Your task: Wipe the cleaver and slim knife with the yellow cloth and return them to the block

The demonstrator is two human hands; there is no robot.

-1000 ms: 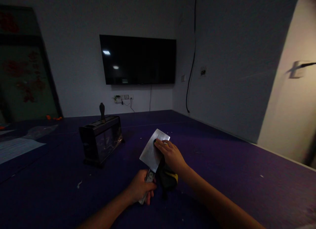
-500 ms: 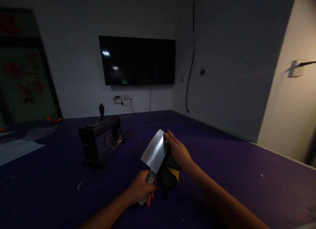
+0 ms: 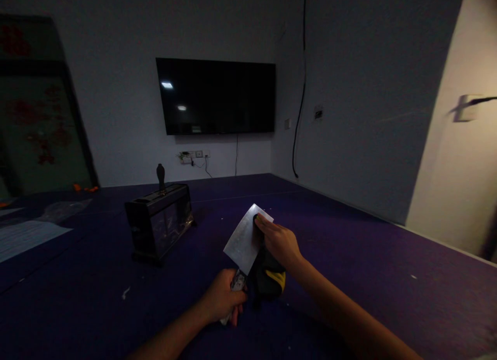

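Observation:
My left hand (image 3: pixel 225 298) grips the patterned handle of a cleaver (image 3: pixel 243 241), whose broad, shiny blade points up and away from me. Against the right part of the blade, my right hand (image 3: pixel 281 243) presses a black-and-yellow cloth (image 3: pixel 269 277). A dark bit of it shows at the fingertips, and the rest hangs below the palm in a soft bundle. Its exact kind is hard to make out in the dim light.
On the purple surface (image 3: pixel 217 205) to the left stands a black case with clear sides (image 3: pixel 171 228), with a dark knobbed handle on top. Papers (image 3: pixel 31 236) and a plastic bag (image 3: pixel 64 210) lie farther left. A television (image 3: pixel 217 96) hangs on the far wall.
My right hand and the cloth have slid leftward from the blade's right edge onto its face. The blade's right corner now shows and its bright reflection has dulled. My left hand keeps its grip.

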